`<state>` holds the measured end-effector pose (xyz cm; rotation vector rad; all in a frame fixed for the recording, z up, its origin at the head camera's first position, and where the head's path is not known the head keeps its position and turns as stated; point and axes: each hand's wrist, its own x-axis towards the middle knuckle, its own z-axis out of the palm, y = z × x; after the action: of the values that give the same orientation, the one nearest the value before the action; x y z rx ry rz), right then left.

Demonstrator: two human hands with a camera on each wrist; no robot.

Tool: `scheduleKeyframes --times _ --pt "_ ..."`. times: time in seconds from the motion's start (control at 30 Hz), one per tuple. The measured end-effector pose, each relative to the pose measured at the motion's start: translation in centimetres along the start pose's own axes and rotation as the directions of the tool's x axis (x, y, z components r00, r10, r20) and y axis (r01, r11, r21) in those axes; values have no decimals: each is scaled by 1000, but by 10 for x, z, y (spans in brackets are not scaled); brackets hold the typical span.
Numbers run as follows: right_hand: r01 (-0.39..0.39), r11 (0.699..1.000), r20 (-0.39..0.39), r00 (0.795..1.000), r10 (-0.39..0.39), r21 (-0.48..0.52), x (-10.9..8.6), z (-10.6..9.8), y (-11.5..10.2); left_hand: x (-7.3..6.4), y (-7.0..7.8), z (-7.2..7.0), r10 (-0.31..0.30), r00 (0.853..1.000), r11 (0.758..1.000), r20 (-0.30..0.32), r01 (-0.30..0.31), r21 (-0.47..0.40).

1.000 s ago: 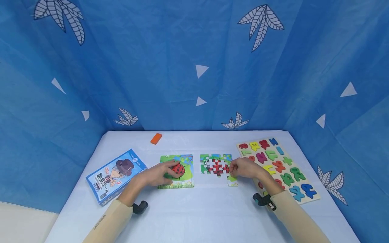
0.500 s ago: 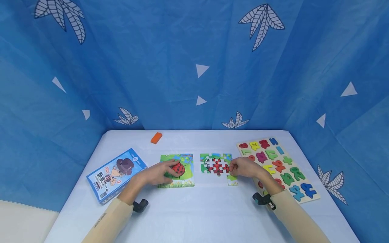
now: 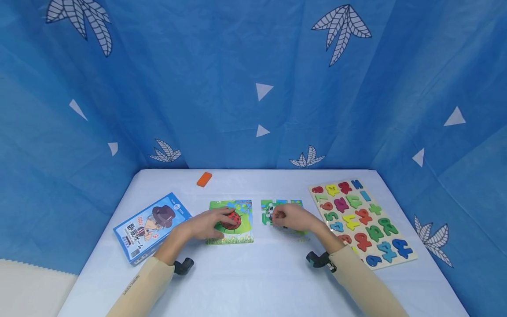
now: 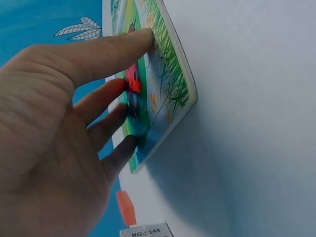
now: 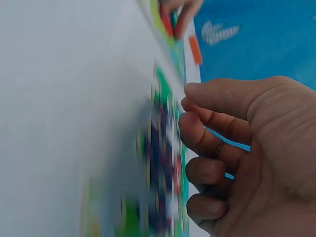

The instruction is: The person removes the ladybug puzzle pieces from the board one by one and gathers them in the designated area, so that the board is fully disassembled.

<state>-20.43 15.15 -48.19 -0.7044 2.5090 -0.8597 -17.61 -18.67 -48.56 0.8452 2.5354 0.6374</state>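
Observation:
My left hand (image 3: 207, 224) rests with spread fingers on a square picture board (image 3: 243, 235) showing a red ladybird on green. In the left wrist view its thumb and fingertips touch the picture. Just right of the board lies a partly assembled ladybird jigsaw puzzle (image 3: 266, 206), its pieces joined in rows. Over the puzzle hovers my right hand (image 3: 297, 216), fingers loosely curled and thumb close to the index finger. The right wrist view shows nothing between those fingertips. This hand hides much of the puzzle, which is blurred in that view.
A blue game box (image 3: 152, 226) lies at the left, an orange block (image 3: 204, 179) at the back. On the right, a wooden board (image 3: 374, 207) carries colourful numbers and symbols. Blue curtains (image 3: 222, 88) stand behind and beside the white table (image 3: 253, 281).
My right hand has moved left from the right edge of the puzzle to above its middle, uncovering more of the number board. The left hand stays on the picture board.

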Motion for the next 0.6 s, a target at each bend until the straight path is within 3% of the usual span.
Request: scheduleKeyframes --times 0.27,0.6 --pt "172 985 22 985 -173 21 26 36 -42 0 1 -2 -91 991 989 -98 102 110" --pt "243 968 34 970 -241 -65 42 65 -68 -3 -8 -2 -100 991 987 -90 110 114"
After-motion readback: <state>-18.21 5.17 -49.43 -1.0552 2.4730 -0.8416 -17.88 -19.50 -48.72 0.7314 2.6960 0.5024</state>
